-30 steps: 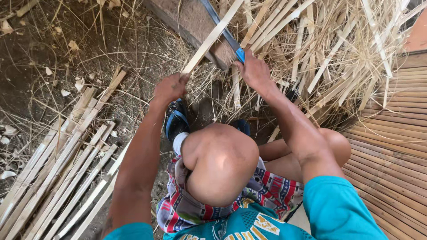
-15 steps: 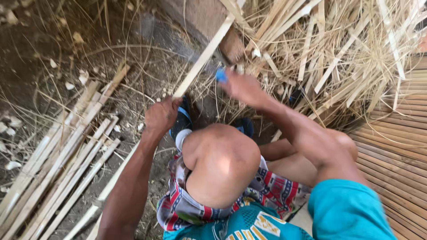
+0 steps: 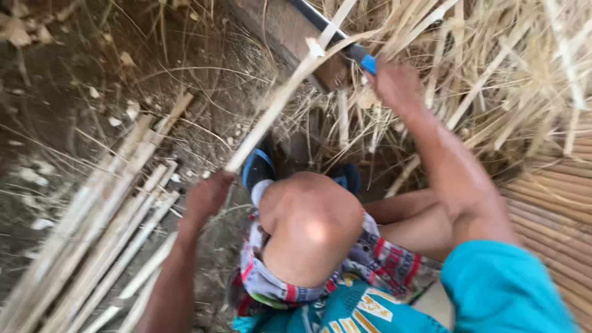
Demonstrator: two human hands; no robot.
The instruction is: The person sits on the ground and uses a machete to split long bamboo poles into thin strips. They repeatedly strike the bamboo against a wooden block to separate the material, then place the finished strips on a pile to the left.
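— Above the raised knee, what do the hands hold?
— The left hand [image 3: 206,196] grips a long pale bamboo strip [image 3: 279,103]; the right hand [image 3: 394,83] clenches a blue-handled knife [image 3: 357,57] against it, beside the straw pile [image 3: 493,68].

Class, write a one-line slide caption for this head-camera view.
Left hand pulls a bamboo strip while right hand holds a blue-handled knife.

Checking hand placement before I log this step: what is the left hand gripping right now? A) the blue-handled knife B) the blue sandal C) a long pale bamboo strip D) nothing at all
C: the left hand is closed around the near end of the long pale bamboo strip, which runs up to the blue-handled knife held in the right hand.
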